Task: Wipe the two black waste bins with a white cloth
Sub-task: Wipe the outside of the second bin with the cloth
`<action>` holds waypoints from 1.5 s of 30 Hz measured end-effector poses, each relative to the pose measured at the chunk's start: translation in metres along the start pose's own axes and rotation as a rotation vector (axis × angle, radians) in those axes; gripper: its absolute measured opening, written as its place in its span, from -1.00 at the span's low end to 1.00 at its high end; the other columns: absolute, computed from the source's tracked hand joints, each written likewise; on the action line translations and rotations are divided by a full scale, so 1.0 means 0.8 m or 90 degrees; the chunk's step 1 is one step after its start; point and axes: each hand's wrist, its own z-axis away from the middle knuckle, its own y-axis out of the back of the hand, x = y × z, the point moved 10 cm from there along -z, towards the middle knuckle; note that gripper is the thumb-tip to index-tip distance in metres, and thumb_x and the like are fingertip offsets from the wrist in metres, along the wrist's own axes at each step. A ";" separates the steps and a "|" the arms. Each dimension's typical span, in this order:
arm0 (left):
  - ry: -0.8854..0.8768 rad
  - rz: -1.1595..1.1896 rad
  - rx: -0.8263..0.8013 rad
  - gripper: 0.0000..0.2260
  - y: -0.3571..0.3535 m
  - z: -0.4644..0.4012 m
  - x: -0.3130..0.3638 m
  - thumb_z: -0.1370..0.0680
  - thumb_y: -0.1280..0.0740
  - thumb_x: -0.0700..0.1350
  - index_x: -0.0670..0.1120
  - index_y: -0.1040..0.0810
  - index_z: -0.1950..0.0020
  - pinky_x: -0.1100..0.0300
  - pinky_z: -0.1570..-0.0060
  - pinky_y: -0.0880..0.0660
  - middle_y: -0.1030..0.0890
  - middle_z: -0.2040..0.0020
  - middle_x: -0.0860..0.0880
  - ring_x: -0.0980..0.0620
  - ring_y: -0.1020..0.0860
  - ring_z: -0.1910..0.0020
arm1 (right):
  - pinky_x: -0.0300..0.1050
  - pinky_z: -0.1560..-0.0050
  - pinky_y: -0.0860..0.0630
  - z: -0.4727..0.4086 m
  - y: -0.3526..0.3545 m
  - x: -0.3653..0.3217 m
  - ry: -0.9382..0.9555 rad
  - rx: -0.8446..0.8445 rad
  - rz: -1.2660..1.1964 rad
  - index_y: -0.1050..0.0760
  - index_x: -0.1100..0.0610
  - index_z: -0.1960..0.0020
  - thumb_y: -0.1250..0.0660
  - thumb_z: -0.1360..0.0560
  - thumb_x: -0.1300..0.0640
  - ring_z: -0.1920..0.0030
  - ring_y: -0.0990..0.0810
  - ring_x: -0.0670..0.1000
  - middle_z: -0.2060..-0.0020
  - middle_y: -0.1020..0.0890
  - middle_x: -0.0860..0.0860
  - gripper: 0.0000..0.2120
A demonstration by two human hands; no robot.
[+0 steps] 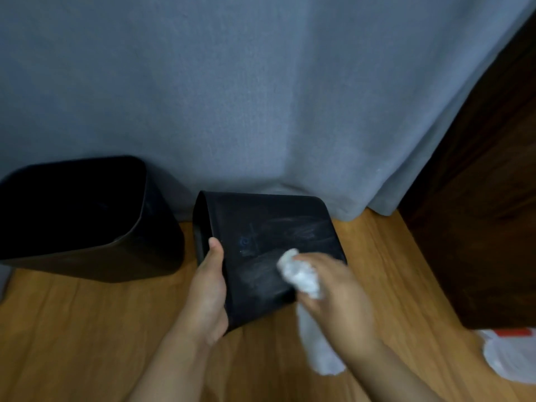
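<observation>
Fingers of the right hand (333, 288) clench the white cloth (301, 277) against the tipped bin (266, 233); left hand (208, 285) grips its side.

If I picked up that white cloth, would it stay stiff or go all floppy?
Probably floppy: the white cloth is bunched up in the right hand, and its loose end droops below the hand. It likely feels light, since it hangs from a simple grip. It seems soft enough to squash against the tipped bin, which the left hand steadies.
</observation>
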 end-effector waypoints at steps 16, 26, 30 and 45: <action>-0.016 -0.010 0.017 -0.49 0.002 -0.006 -0.008 -0.61 -0.05 0.27 0.00 -0.55 -0.32 0.07 0.08 -0.59 -0.70 -0.12 -0.08 -0.07 -0.68 -0.07 | -0.12 0.00 -0.53 0.002 0.008 0.022 -0.070 0.049 0.052 -0.54 -0.03 -0.14 -0.33 -0.38 0.14 -0.01 -0.57 -0.12 -0.05 -0.59 -0.17 -0.66; 0.000 -0.007 0.021 -0.49 0.009 -0.011 -0.008 -0.63 -0.03 0.24 -0.09 -0.59 -0.21 0.06 0.09 -0.56 -0.72 -0.06 -0.13 -0.07 -0.70 0.02 | -0.28 0.00 -0.48 0.018 -0.024 -0.035 0.123 -0.059 0.046 -0.49 -0.15 -0.21 -0.45 -0.31 0.08 -0.03 -0.52 -0.17 -0.19 -0.54 -0.25 -0.52; -0.032 -0.018 0.008 -0.60 0.010 -0.007 -0.006 -0.62 -0.05 0.24 0.07 -0.60 -0.11 0.17 0.21 -0.55 -0.73 0.04 0.03 0.07 -0.70 0.10 | -0.27 0.10 -0.43 0.004 0.023 0.095 -0.114 0.040 0.058 -0.45 -0.14 0.02 -0.25 -0.46 0.07 0.12 -0.49 -0.19 0.12 -0.51 -0.23 -0.86; -0.031 0.004 0.028 -0.52 0.010 -0.010 -0.005 -0.61 -0.06 0.27 0.04 -0.54 -0.31 0.17 0.20 -0.55 -0.70 -0.07 0.00 0.04 -0.68 0.01 | -0.14 0.04 -0.52 0.012 0.025 0.111 -0.178 0.060 0.025 -0.51 -0.08 0.01 -0.28 -0.49 0.12 0.06 -0.57 -0.13 0.12 -0.58 -0.15 -0.87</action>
